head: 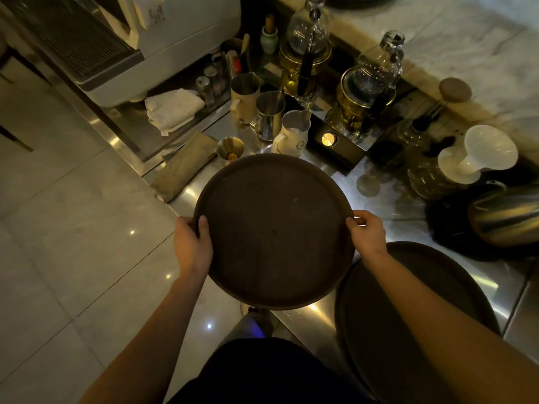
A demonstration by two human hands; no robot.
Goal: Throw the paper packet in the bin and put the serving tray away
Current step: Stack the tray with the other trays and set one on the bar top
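Tray (274,231) in both hands — pitchers (269,118) just beyond

— How are we holding our arms?

— We are reaching both bare forearms forward and slightly inward, elbows low, wrists nearly straight.

— And the left grip (192,243)?

— We are closing it on the rim of the serving tray (274,228), thumb lying on top, fingers curling out of sight below.

— The right grip (366,233)?

— We are clamping it on the opposite rim, thumb on top, knuckles raised, fingers wrapping the edge.
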